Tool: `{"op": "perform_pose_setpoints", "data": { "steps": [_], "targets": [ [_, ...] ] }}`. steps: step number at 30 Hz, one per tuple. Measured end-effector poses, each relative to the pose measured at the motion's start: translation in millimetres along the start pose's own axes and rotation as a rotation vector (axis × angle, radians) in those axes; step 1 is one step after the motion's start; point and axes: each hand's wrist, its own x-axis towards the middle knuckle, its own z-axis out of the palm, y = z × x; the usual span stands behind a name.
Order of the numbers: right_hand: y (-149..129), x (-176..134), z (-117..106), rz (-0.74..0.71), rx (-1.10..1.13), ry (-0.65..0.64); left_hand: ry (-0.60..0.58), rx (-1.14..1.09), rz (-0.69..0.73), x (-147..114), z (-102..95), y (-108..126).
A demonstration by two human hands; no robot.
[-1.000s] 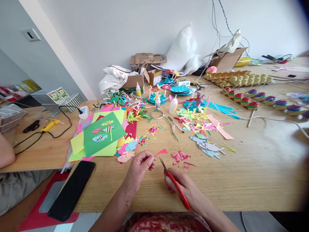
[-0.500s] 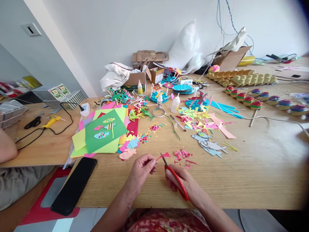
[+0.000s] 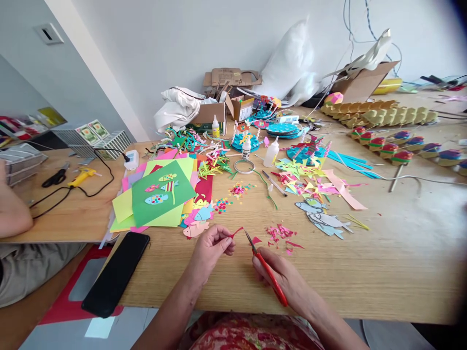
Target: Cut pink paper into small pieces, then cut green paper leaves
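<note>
My left hand (image 3: 215, 245) pinches a narrow strip of red paper (image 3: 237, 232), its free end pointing up and right. In my right hand (image 3: 279, 272) are red-handled scissors (image 3: 269, 274), their blades close together and a little right of the strip, apart from it. A small red paper piece (image 3: 257, 240) lies by the blades. Beyond my right hand is a pile of pink and red paper snippets (image 3: 279, 232). Past my left hand lie several paper fish cutouts (image 3: 197, 228), and a green sheet (image 3: 140, 209) bears several decorated fish.
A black phone (image 3: 116, 274) lies at the front left table edge. Grey-blue paper fish (image 3: 323, 216), glue bottles (image 3: 271, 154), a tape ring (image 3: 244, 166) and colourful scraps spread across the table. Egg cartons (image 3: 401, 116) stand back right. Another person's arm (image 3: 14, 206) is at left.
The red strip has come away from the scissors, and a red piece now lies beside the blades. My left hand has drawn slightly left. The camera view has shifted a little.
</note>
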Motion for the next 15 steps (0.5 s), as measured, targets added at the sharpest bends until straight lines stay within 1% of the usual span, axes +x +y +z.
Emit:
{"op": "perform_pose_setpoints", "data": {
  "steps": [3, 6, 10, 15],
  "targets": [
    [-7.2, -2.2, -3.8, -0.02, -0.208, 0.009, 0.008, -0.025, 0.02, 0.1, 1.4, 4.6],
    [-10.9, -1.1, -3.9, 0.011, -0.314, -0.003, -0.021, -0.023, 0.018, 1.0, 5.0, 6.3],
    [-13.0, 1.6, -3.7, 0.009, -0.393, 0.033, -0.056, -0.006, -0.007, 2.0, 12.2, 7.5],
    [-7.7, 1.3, -6.4, -0.01, -0.417, 0.082, -0.089, -0.01, -0.037, 3.4, 21.1, 9.3]
  ]
}}
